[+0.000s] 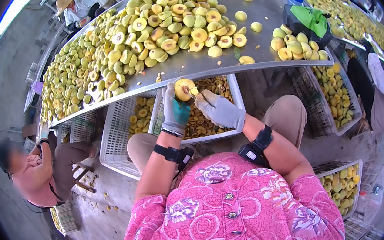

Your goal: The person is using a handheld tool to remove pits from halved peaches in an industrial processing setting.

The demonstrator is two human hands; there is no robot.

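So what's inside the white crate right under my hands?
The white crate holds orange-yellow fruit scraps, heaped toward the table side. The left hand, right hand and the fruit half cover part of the heap; its bottom is hidden.

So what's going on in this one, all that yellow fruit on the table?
A person in gloves sits at a metal table heaped with halved yellow fruit. The left hand holds one fruit half up at the table's edge, while the right hand works at its cut face with a small tool, too small to identify. White crates below hold more fruit. A co-worker sits at left.
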